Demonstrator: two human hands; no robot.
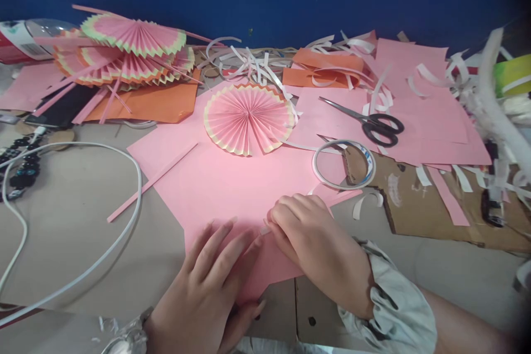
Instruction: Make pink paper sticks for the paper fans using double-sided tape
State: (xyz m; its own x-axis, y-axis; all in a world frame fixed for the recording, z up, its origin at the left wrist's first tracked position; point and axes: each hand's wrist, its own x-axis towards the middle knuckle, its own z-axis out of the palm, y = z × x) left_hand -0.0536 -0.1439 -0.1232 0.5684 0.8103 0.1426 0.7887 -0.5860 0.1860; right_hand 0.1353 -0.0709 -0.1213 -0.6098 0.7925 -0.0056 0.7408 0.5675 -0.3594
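From here I see the left hand (207, 282) spread, gripping nothing, on the pink paper (232, 188) at near centre. The right hand (319, 243) is curled; I can't tell whether it grips the one pale scrap (265, 229) between them. I count one fan (249, 116) beyond, at least two stacked fans (135, 33) far left, one tape roll (369, 170) and one scissors (365, 119) right. One bottle (37, 38), far left: contents unclear to me.
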